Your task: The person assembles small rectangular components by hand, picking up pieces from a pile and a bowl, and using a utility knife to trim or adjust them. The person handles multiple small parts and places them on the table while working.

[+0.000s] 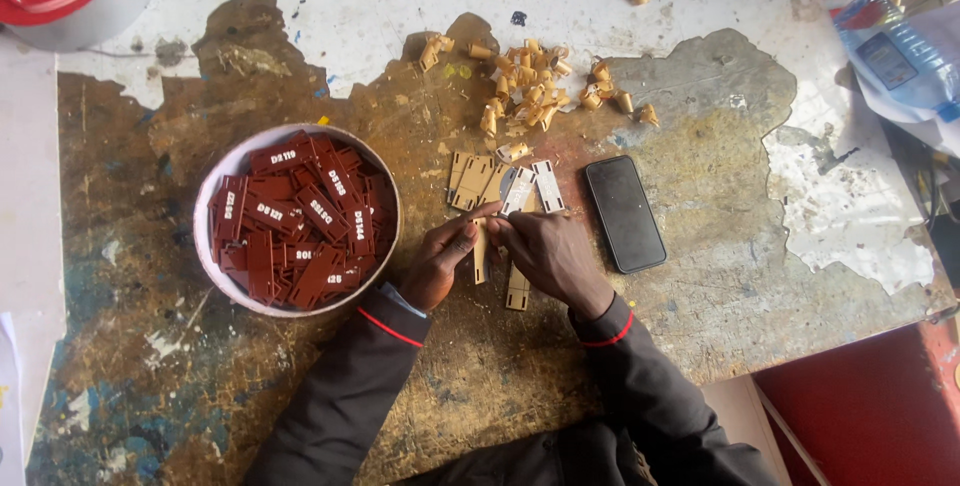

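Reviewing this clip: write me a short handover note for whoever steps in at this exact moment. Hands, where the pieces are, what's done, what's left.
Left hand: pinching a tan paper-backed strip at the bench middle.
Right hand: fingertips at the same strip's top edge, apparently peeling its backing.
Done, it seems: round bowl at left full of dark red engraved tags; pile of curled backing peelings above the hands.
Left: a few tan strips and two white-faced ones beside the hands, one more beneath the right hand.
Black phone lies to the right.
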